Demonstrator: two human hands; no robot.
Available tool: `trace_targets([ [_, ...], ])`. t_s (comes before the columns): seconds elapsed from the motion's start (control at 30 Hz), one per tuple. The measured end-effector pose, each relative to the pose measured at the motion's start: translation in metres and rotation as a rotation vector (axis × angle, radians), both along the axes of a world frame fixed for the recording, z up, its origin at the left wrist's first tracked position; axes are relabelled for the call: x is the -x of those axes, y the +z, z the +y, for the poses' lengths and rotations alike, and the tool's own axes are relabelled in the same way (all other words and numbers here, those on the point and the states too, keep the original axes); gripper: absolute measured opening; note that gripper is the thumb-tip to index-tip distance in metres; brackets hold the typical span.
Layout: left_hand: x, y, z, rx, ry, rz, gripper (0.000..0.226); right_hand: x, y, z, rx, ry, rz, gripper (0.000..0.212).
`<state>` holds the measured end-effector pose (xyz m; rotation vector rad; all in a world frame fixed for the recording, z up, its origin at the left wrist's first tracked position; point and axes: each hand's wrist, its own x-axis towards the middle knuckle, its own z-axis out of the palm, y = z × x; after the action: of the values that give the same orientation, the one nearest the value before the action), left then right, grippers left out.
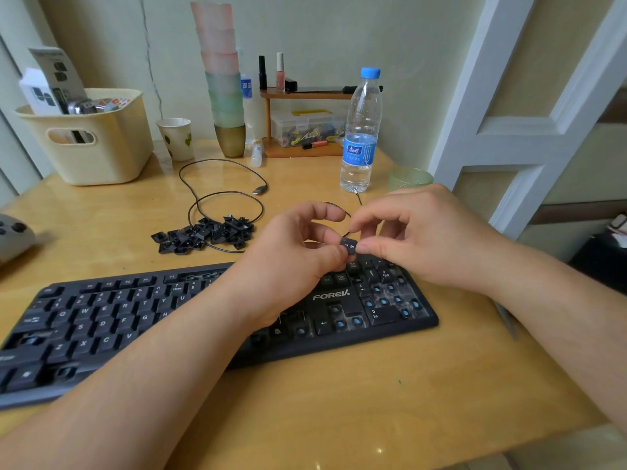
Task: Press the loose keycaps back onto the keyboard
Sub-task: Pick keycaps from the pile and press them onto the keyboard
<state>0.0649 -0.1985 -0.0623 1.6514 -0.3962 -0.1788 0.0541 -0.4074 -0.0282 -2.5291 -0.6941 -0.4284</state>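
fingers [368, 246] of both hands pinch one keycap [349, 246], turning it to read; keyboard [339, 295] sockets bare below; pile [203, 234] waits

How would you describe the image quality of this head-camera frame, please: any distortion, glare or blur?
Head view: wide-angle bending curves the keyboard and door frame toward the edges; soft, even light with faint shadows; mild glare on the glossy table; the grey object at the left edge is blurred; the keycap pinched by both the left hand and the right hand is fairly sharp.
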Motion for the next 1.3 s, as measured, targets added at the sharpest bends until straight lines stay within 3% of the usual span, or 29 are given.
trace_targets([
  [0.17, 0.003, 0.0, -0.002, -0.027, -0.048, 0.013, 0.029, 0.0, -0.001, 0.001, -0.041, -0.034, 0.017, 0.016],
  [0.27, 0.004, 0.0, -0.004, -0.032, -0.037, 0.005, 0.024, 0.0, -0.002, 0.006, -0.136, -0.038, 0.133, 0.014],
  [0.47, -0.002, -0.002, -0.004, 0.136, 0.052, 0.025, 0.039, -0.011, 0.002, 0.016, -0.382, -0.003, 0.242, 0.018],
  [0.63, -0.006, -0.003, -0.003, 0.258, 0.034, 0.088, 0.042, -0.011, 0.008, 0.02, -0.341, 0.009, 0.24, 0.024],
  [0.77, -0.003, 0.001, -0.003, 0.34, 0.037, 0.161, 0.025, -0.01, 0.011, 0.018, -0.294, 0.0, 0.148, 0.028],
  [1.03, -0.002, 0.0, -0.003, 0.233, 0.043, 0.138, 0.029, -0.006, 0.017, 0.014, -0.239, 0.046, 0.158, 0.043],
  [1.3, -0.003, -0.002, -0.004, 0.092, 0.058, 0.077, 0.04, -0.006, 0.023, 0.011, 0.059, 0.076, 0.085, 0.025],
])
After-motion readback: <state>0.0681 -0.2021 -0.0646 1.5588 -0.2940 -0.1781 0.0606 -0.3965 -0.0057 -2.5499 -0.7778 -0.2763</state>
